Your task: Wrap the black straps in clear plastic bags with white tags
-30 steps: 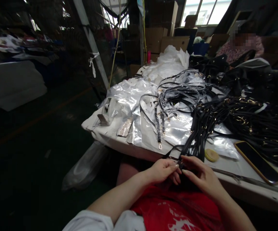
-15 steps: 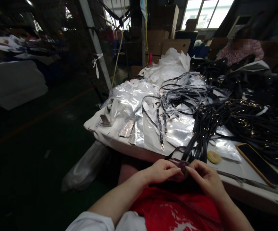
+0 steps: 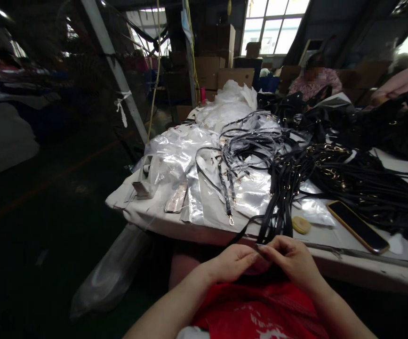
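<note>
Close together in front of my lap, at the table's near edge, are my left hand and my right hand. Both are closed in a pinch, thumbs against fingers, on a small piece between them. My fingers mostly hide that piece, and I cannot make out its kind. Just beyond my fingertips, black straps hang over the edge from a large pile with gold-coloured clasps. Left of them, a plastic-wrapped strap ends in a gold clasp. A round yellow-rimmed object lies near my right hand.
A phone in a yellow case lies at right. Clear plastic bags cover the table's left side, near a tape dispenser and a patterned flat case. Two people sit across the table, behind black bags. A metal post stands at left.
My view has turned right, so the table appears further left. My hands stay together and pinched; a dark reddish piece seen between them earlier is now mostly hidden.
</note>
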A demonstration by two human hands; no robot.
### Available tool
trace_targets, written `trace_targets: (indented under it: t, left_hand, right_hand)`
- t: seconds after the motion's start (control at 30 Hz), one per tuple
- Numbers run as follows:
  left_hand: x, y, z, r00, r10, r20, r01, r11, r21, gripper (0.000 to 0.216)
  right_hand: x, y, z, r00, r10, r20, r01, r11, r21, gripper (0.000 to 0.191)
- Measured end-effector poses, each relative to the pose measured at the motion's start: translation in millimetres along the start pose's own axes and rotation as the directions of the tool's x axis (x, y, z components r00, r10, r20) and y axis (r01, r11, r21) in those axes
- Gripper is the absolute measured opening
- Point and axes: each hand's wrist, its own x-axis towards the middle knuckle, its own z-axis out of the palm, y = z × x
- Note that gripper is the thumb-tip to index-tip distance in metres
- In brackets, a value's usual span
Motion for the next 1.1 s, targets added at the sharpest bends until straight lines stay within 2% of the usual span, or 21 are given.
trace_targets:
  t: [0.07,0.17,0.23,0.4,0.53,0.67,0.77,0.83,0.9,0.93,1.0,1.1]
  left_hand:
    - [-0.8,3.5,0.6,1.000,-0.007,-0.005,0.007,1.000,0.006,0.060]
    - [-0.4,4.3,1.3,1.000,-0.011,-0.018,0.012,1.000,0.029,0.062]
    - [0.9,1.7,1.7,1.000,-0.017,-0.018,0.018,0.999,0.051,0.062]
    - [5.7,-4.4,2.9,1.000,0.030,0.001,-0.030,0.991,0.132,0.061]
    - [6.5,-2.2,1.3,1.000,0.023,0.001,-0.023,0.986,0.163,0.062]
    - [5.7,-0.4,-2.0,1.000,0.011,-0.009,-0.009,0.982,0.189,0.064]
    - [6.0,-0.4,-1.5,0.999,0.048,-0.008,-0.045,0.970,0.240,0.063]
    - [6.0,-1.1,0.1,0.999,0.051,-0.004,-0.049,0.975,0.218,0.063]
    - [4.8,-2.8,0.8,0.999,0.034,-0.035,-0.028,0.987,0.156,0.062]
    - [3.5,-4.1,0.4,0.997,0.025,-0.068,-0.017,0.993,0.115,0.062]
    - [-0.8,-7.5,-2.8,0.988,0.007,-0.152,-0.004,1.000,0.015,0.060]
    - [-11.2,-13.0,-12.6,0.965,-0.013,-0.263,-0.012,0.995,-0.094,0.051]
  right_hand:
    - [1.5,0.3,-1.8,1.000,0.005,-0.001,-0.005,1.000,0.008,0.034]
    - [2.6,0.8,-4.4,0.996,-0.043,0.080,0.040,0.998,0.040,0.024]
    - [2.4,1.8,-4.0,0.992,-0.066,0.112,0.063,0.997,0.033,0.025]
    - [3.6,7.9,2.7,1.000,0.011,-0.003,-0.011,1.000,-0.006,0.032]
    - [6.4,10.2,1.1,0.999,-0.003,0.042,-0.001,0.995,0.096,0.018]
    - [6.8,10.0,-2.0,0.997,0.022,0.069,-0.028,0.995,0.094,0.017]
    - [5.2,9.6,-0.7,0.998,0.044,0.053,-0.047,0.997,0.066,0.026]
    - [3.6,10.7,-0.5,0.999,0.005,0.051,-0.011,0.993,0.119,0.019]
    - [1.5,14.8,-2.6,0.999,-0.014,0.041,0.005,0.980,0.199,0.028]
    - [0.2,18.3,-4.6,1.000,0.002,0.019,-0.007,0.975,0.223,0.034]
    - [-2.4,28.0,-10.2,0.996,0.085,-0.039,-0.074,0.973,0.219,0.033]
    - [-6.1,46.3,-18.8,0.977,0.196,-0.079,-0.183,0.972,0.146,0.036]
